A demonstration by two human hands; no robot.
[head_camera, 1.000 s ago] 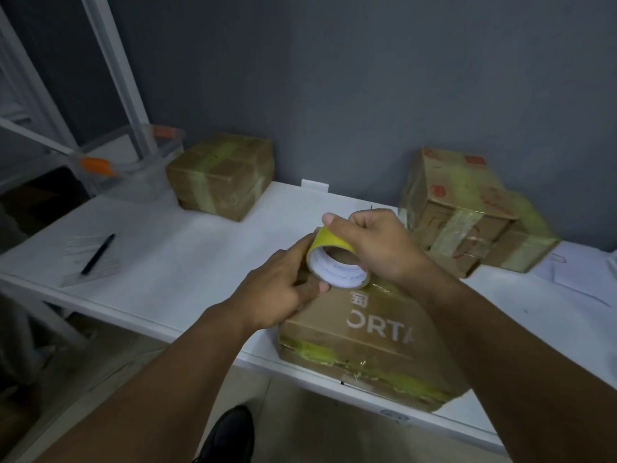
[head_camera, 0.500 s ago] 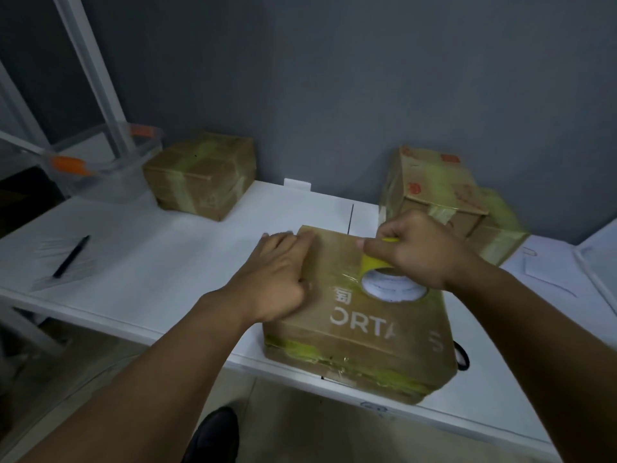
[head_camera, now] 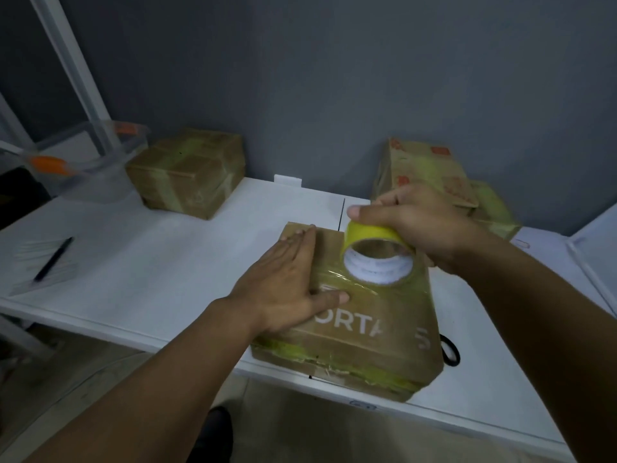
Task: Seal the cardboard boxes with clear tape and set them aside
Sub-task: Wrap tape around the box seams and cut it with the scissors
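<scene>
A box point(head_camera: 364, 315) is being taped on a white table point(head_camera: 173, 262) by two bare hands.

The box is set at the near edge of the table, printed letters on its top and yellowish tape along its near side. The left hand point(head_camera: 283, 289) is laid flat on the box's left part, fingers straight and pressed together, thumb stretched out to the right. A tape roll point(head_camera: 377, 253) is gripped from above by the right hand point(head_camera: 414, 222), fingers curled round it, and is held on the box top, where a clear strip is seen stretched across. A taped box point(head_camera: 187, 172) is placed far left, two more boxes point(head_camera: 430, 172) far right. A pen point(head_camera: 53, 259) is laid at the left.
</scene>
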